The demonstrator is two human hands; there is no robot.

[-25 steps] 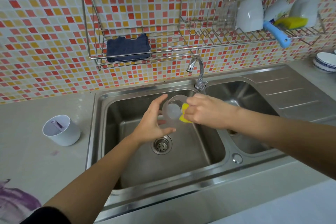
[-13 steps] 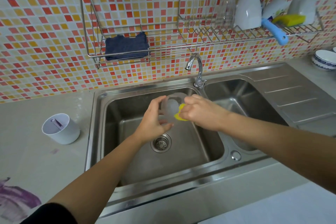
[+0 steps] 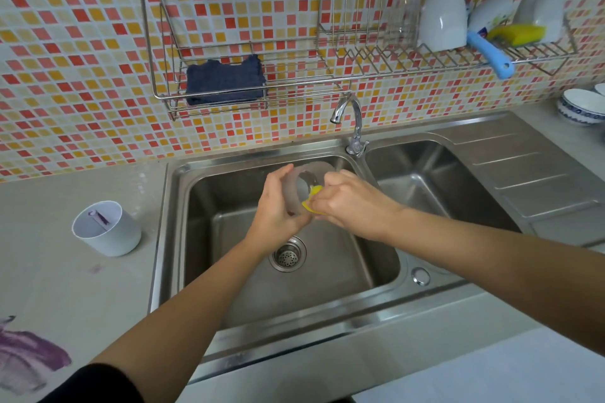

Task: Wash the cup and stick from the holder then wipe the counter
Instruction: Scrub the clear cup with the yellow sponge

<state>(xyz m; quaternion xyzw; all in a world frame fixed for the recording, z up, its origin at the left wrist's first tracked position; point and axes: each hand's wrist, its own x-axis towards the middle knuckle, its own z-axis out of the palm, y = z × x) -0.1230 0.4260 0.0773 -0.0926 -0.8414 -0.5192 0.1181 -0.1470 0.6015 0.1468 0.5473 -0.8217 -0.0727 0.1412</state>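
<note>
1. The cup is up in the air over the left tub of the sink, a bit behind the drain. It is see-through & lies on its side w/ the open end facing the camera.
2. The left grip holds the cup. The thumb sticks up by the top-left of the cup wall & the fingers curl under the cup's low side.
3. The right grip pinches a yellow sponge & pushes it on the cup's right edge. Only a small bit of sponge shows; the rest is under the fingers.
4. So the cup sits btw. the two grips & touches both, left grip on its left, sponge on its right.
5. The white holder stands upright on the bench, left of the sink, well apart from both grips. The purple stick leans inside it.
6. The bench has a big purple smear at the near-left edge & a tiny spot just in front of the holder.
7. The tap stands at the back, btw. the left tub & the right tub.
8. A wire rack hangs on the tiled wall. A dark blue cloth lies on its low left shelf.
9. On the rack's right side: white cups tipped over, a blue-handled brush & a second sponge.
10. A blue & white bowl sits on the bench, far right.
11. A dark sleeve shows on the left arm.
</note>
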